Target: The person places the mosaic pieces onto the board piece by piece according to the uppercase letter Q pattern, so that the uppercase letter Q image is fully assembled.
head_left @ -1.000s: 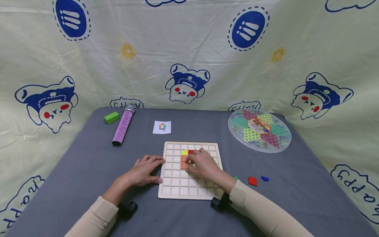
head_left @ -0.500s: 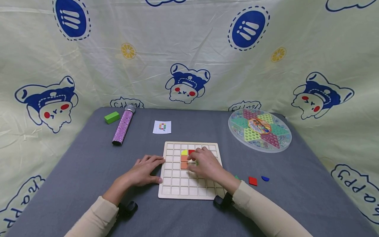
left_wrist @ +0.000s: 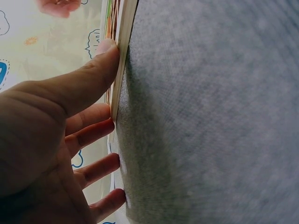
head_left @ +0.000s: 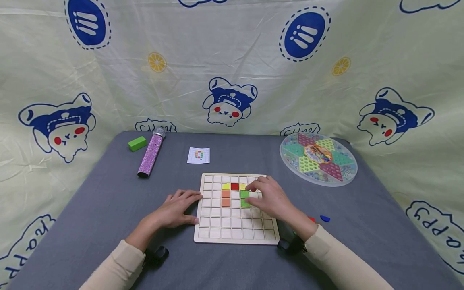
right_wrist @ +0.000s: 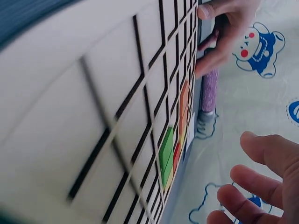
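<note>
The work in hand looks like setting coloured tiles into the cells of the board (head_left: 225, 222), and it is best done by pinching each tile at its edges, squaring it to its cell and letting go only once it lies flat within the ridges. A light press from above should then be enough; a sideways nudge could unseat a neighbour. The left hand (head_left: 176, 209) braces the board, its fingers extended and its thumb apart from them, touching the left edge without wrapping round it; steady, gentle contact there should stop the grid sliding. The right hand (head_left: 273, 199) hovers over the right part of the board, thumb and fingers spread with nothing seen between them. Just beside its fingertips lie two green tiles (head_left: 244, 194), one behind the other, and a yellow tile (head_left: 242, 186) beyond them. A red tile (head_left: 235, 186) sits left of that yellow one, and the orange tiles (head_left: 226, 193) form a column between the two hands. Off the board, near the right forearm, are a blue piece (head_left: 325, 218) and a partly hidden red piece (head_left: 311, 219); reaching for either calls for lifting the wrist clear of the placed tiles.
</note>
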`<state>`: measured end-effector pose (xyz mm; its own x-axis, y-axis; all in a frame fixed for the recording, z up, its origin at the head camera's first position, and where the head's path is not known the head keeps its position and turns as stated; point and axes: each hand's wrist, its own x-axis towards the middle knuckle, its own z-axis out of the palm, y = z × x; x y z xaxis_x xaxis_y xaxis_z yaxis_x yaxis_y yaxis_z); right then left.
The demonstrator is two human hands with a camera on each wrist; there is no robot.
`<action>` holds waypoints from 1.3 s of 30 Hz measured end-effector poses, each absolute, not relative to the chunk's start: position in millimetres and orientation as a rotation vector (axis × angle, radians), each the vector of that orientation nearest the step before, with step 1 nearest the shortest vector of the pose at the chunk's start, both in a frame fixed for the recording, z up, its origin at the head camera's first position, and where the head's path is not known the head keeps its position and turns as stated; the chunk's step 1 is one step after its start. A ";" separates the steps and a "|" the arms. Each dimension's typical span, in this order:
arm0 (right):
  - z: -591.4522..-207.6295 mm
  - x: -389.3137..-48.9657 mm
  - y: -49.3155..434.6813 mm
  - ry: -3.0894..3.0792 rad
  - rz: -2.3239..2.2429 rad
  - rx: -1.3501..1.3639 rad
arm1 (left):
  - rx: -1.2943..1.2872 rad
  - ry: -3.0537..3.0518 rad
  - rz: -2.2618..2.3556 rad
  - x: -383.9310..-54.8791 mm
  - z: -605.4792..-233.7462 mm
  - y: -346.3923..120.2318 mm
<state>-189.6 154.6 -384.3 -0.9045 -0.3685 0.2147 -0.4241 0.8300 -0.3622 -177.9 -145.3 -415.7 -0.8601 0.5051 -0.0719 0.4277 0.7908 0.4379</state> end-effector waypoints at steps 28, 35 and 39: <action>-396.5 -148.4 249.1 -2.931 0.486 0.529 | 0.722 2.803 0.599 -177.4 -414.7 -143.6; -402.6 -135.4 259.5 -2.955 0.432 0.487 | 0.739 2.815 0.587 -176.9 -414.8 -143.7; -405.2 -130.3 262.6 -2.953 0.396 0.485 | 0.740 2.812 0.589 -176.6 -414.7 -143.6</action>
<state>-130.3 262.6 -405.2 -0.9411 -0.2968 0.1622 -0.3291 0.9143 -0.2361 -176.6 -143.6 -414.7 -0.8613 0.5036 -0.0668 0.4346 0.7985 0.4166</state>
